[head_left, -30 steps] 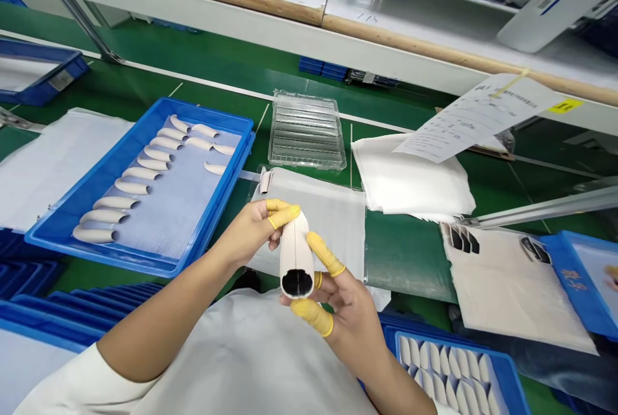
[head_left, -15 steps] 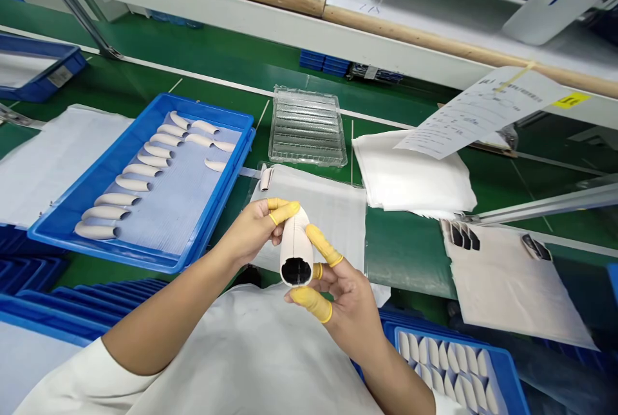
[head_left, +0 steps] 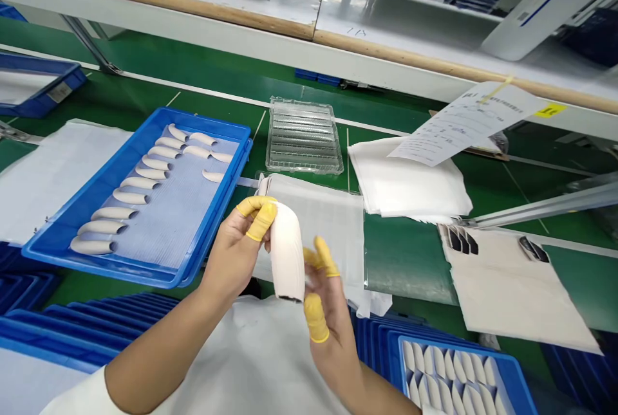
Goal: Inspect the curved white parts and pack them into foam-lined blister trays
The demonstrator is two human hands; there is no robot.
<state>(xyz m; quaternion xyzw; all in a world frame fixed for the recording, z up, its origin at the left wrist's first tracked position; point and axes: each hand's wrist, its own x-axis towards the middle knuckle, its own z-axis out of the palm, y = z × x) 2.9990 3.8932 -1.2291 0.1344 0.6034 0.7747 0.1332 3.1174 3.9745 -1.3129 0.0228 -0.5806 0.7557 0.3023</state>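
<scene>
A cream-coloured, curved hollow shell [head_left: 288,251] hangs upright in front of me, its dark open end facing down. My left hand [head_left: 234,251], with yellow finger cots, pinches its narrow upper end between thumb and fingers. Beside the shell's lower right edge, my right hand [head_left: 333,322] has its capped thumb and fingers spread; whether the thumb touches the shell I cannot tell. Beneath both lies a pale cloth sheet [head_left: 333,222] on the green table. To the left, a blue tray [head_left: 145,276] bears several similar cream shells [head_left: 132,197] on a white liner.
A clear ribbed plastic tray [head_left: 304,138] sits beyond the cloth. Right of it are white sheets [head_left: 410,183] under a hanging paper [head_left: 463,119]. Dark pieces [head_left: 461,239] lie on a beige sheet [head_left: 521,293]. Another blue tray [head_left: 521,383] of shells stands lower right. A shelf edge [head_left: 386,55] crosses above.
The shell has turned so its outer side faces me and its dark opening points down. My right hand has loosened from it and opened; my left hand keeps its pinch.
</scene>
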